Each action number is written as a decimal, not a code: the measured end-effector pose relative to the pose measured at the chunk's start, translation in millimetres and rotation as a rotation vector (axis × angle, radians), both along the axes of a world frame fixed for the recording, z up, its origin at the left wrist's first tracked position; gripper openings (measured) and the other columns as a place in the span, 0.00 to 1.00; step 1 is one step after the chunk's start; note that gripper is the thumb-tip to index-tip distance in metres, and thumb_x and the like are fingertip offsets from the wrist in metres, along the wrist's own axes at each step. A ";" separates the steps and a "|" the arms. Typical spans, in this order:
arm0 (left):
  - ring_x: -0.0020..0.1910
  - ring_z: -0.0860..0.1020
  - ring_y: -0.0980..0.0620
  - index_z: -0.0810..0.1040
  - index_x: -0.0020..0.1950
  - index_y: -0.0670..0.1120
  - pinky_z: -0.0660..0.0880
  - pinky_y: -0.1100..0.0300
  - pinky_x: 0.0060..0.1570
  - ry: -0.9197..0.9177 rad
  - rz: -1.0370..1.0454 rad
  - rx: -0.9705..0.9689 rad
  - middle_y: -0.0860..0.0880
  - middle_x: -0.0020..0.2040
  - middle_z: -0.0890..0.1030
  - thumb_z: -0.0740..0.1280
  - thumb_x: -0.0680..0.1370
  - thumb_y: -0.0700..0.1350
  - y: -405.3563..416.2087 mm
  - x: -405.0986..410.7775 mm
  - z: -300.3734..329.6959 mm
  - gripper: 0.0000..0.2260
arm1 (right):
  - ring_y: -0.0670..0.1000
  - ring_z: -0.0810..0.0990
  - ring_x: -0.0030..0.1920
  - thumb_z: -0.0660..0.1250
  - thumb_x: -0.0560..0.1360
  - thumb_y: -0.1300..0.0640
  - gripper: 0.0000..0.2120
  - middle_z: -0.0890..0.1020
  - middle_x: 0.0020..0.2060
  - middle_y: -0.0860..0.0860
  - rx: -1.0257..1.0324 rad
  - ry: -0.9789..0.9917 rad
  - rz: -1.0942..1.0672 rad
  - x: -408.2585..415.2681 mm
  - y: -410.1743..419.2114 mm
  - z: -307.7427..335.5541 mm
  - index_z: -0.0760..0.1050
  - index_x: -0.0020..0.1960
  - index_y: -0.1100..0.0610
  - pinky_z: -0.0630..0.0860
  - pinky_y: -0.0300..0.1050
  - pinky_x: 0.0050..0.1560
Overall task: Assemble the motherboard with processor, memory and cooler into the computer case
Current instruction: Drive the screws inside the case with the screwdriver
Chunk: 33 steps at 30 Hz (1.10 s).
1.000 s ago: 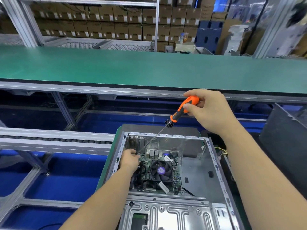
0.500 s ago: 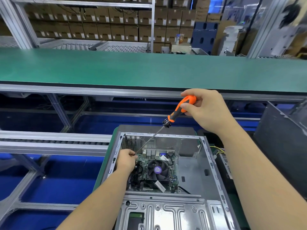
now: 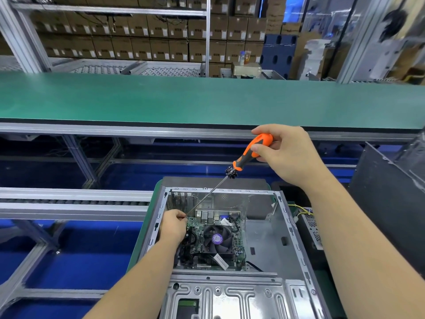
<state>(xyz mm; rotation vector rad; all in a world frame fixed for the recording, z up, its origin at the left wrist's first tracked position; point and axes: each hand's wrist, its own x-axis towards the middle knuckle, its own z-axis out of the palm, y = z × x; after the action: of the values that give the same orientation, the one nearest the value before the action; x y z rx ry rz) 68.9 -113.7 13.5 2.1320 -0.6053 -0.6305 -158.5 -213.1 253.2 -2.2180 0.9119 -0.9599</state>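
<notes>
In front of the green bench, one open computer case [image 3: 264, 238] holds one motherboard [image 3: 213, 240] with one cooler fan [image 3: 217, 238] on top. The right hand [image 3: 287, 153] grips one screwdriver [image 3: 250, 153]; the left hand [image 3: 173, 224] pinches its tip, probably steadying a screw.

case [image 3: 264, 231]: shiny bare metal | screwdriver [image 3: 251, 150]: glossy orange plastic | belt [image 3: 207, 100]: matt green

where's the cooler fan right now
In the head view the cooler fan sits on the motherboard inside the open computer case, low of centre, just right of the left hand steadying the screwdriver.
</notes>
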 end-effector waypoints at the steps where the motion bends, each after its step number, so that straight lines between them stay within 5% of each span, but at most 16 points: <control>1: 0.43 0.78 0.50 0.81 0.54 0.40 0.71 0.61 0.42 -0.014 -0.005 -0.001 0.46 0.45 0.81 0.68 0.79 0.35 0.1 -0.1 0.0 0.06 | 0.59 0.84 0.47 0.73 0.76 0.60 0.13 0.84 0.45 0.52 0.000 -0.002 0.002 0.2 0.3 0.1 0.81 0.60 0.55 0.82 0.57 0.54; 9: 0.37 0.74 0.55 0.80 0.55 0.41 0.68 0.66 0.32 -0.049 -0.015 -0.027 0.49 0.40 0.78 0.67 0.78 0.34 0.8 -0.2 0.1 0.07 | 0.58 0.84 0.47 0.73 0.76 0.60 0.13 0.84 0.46 0.52 -0.022 0.014 0.012 3.5 3.8 0.6 0.81 0.61 0.55 0.81 0.55 0.55; 33: 0.35 0.73 0.56 0.77 0.49 0.41 0.65 0.68 0.27 -0.023 0.031 -0.034 0.49 0.39 0.76 0.66 0.78 0.33 -1.5 0.8 -4.8 0.04 | 0.54 0.86 0.44 0.73 0.76 0.62 0.12 0.83 0.43 0.49 0.020 -0.024 -0.002 3.8 3.2 -3.7 0.82 0.58 0.54 0.82 0.55 0.53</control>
<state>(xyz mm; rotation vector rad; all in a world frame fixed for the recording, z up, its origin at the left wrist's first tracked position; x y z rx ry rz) 69.7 -115.2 8.7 2.1154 -0.5908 -0.5754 -154.7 -209.9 249.5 -2.1851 0.9087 -0.9723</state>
